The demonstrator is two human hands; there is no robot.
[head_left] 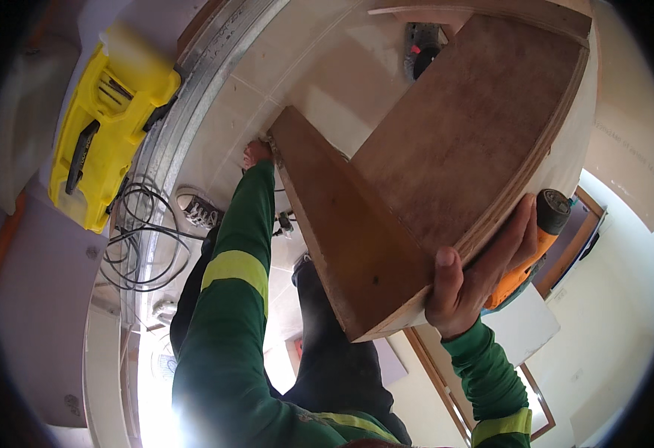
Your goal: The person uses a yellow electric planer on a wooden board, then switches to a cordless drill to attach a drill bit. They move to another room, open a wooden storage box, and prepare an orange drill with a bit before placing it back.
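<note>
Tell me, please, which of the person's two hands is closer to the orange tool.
The right hand, at the near corner of the wooden box, with the orange tool beside its fingers; the left hand is at the box's far end, away from it.

green sleeves [219,358], yellow bands [236,272], dark trousers [333,343]

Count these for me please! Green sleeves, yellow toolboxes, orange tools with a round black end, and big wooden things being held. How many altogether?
Green sleeves: 2
Yellow toolbox: 1
Orange tool with a round black end: 1
Big wooden thing: 1
Total: 5
</note>
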